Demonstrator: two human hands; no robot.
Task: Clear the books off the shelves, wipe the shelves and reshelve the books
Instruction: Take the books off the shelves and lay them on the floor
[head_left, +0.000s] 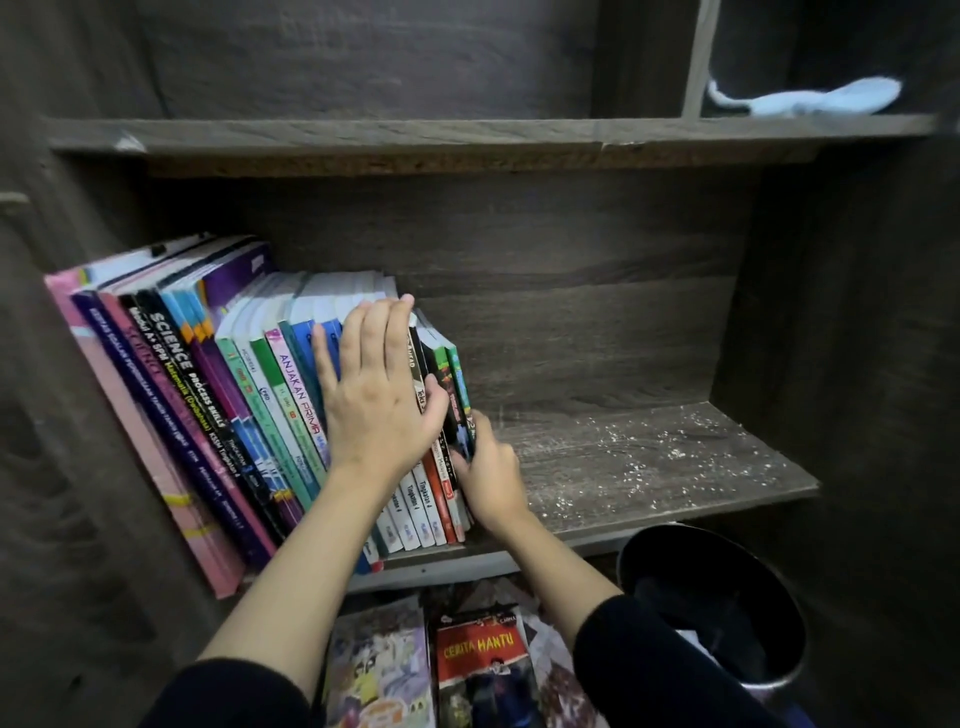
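At right end of book row (208, 389), left side of dusty shelf (649, 467): left hand (374, 395) flat, fingers straight, bracing spines; right hand (488, 467) pinching end books (454, 384), likely for pull-out.

a row of books (218, 415) stands on the left part of the middle shelf (649, 467), leaning left. the left hand (374, 395) lies on the spines, the right hand (488, 467) at the row's right end. a cloth (810, 98) lies in the upper right compartment (831, 126). below, a bin (717, 597) sits right of loose books (483, 660)
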